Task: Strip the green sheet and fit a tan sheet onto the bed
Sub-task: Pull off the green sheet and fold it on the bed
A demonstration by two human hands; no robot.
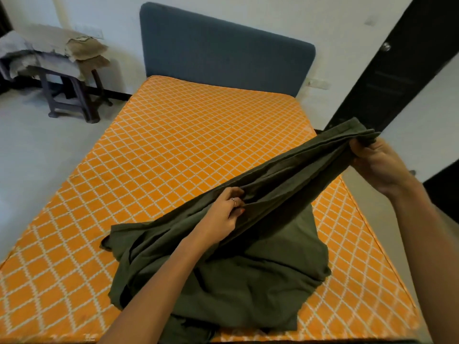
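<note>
Bare orange mattress point(173, 145) is showing; green sheet point(248, 269) is bunching at lower centre, its stretched band running diagonally between left hand point(223, 214) and right hand point(372, 165), both gripping it.

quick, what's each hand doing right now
Left hand: closed, gripping the green sheet partway along the raised fold.
Right hand: closed, pinching the sheet's gathered end, lifted above the mattress.
</note>
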